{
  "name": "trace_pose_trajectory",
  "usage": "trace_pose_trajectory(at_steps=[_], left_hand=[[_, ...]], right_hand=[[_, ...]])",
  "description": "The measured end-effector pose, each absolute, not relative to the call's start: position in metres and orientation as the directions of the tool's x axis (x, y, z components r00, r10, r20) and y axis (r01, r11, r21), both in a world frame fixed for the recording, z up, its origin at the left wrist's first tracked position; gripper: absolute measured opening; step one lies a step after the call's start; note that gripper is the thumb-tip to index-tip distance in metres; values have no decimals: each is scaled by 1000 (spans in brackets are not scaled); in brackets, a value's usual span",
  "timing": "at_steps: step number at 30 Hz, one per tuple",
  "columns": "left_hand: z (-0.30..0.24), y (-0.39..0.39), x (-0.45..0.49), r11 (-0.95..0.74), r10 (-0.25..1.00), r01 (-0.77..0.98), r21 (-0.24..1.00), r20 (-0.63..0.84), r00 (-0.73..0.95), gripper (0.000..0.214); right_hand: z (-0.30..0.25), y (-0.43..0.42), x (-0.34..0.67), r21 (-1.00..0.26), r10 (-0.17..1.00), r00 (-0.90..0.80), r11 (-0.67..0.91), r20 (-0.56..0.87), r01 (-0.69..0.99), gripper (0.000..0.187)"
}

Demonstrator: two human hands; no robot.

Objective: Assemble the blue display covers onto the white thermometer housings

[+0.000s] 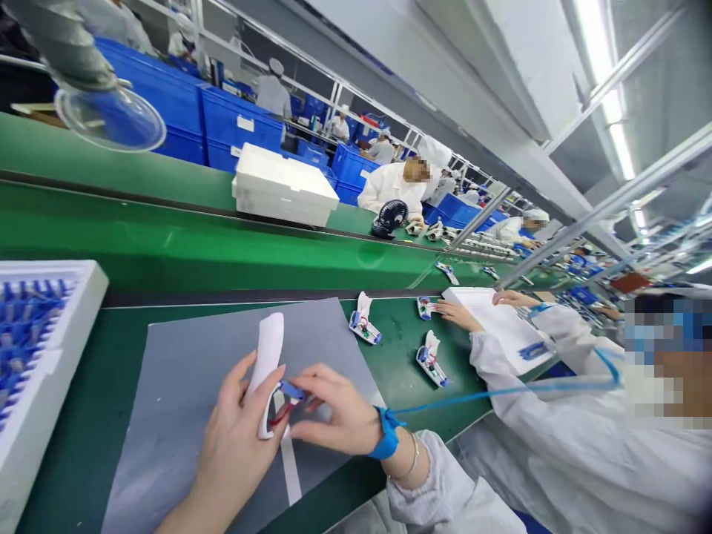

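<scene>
My left hand [239, 430] is closed around a white curved plastic housing [269, 343], held up over the grey mat [183, 386]. Red wires show at the housing's lower end. With its thumb and fingers, my right hand [334, 411] grips a small blue part [291, 390] at the housing's side. What that blue part is, I cannot make out. A blue wrist strap [388, 434] with a cord circles my right wrist. Right of the mat lie a white housing with blue and red parts [364, 320] and a similar one [431, 360].
A white foam tray [50, 371] with several blue parts stands at the left. Beyond the bench runs a green conveyor [183, 248], with a white foam box [286, 185] and a black fan [390, 218] behind it. A co-worker's hand [457, 315] touches another housing at right.
</scene>
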State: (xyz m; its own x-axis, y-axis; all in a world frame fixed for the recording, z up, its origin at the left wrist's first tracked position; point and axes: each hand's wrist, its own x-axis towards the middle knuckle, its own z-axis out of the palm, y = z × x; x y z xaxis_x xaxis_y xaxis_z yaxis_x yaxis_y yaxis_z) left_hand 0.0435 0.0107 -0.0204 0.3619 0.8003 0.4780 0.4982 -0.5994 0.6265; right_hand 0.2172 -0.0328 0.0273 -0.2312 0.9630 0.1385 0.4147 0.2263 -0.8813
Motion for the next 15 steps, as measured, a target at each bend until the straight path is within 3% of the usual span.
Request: trace_pose_trajectory(at_steps=[3, 6, 12, 15], left_hand=[[-26, 9, 42, -727, 676, 556, 403, 564, 475, 34], [-25, 6, 42, -765, 631, 543, 345, 569, 528, 34], [-20, -5, 48, -684, 726, 483, 546, 446, 524, 30], [-17, -7, 50, -497, 846, 462, 735, 291, 447, 34]], right_hand=[[26, -34, 218, -883, 980, -195, 55, -42, 467, 45], [23, -35, 222, -872, 978, -177, -6, -106, 489, 47], [30, -38, 233, -742, 965, -260, 180, 8, 646, 47], [34, -41, 233, -629, 953, -274, 294, 131, 720, 44]])
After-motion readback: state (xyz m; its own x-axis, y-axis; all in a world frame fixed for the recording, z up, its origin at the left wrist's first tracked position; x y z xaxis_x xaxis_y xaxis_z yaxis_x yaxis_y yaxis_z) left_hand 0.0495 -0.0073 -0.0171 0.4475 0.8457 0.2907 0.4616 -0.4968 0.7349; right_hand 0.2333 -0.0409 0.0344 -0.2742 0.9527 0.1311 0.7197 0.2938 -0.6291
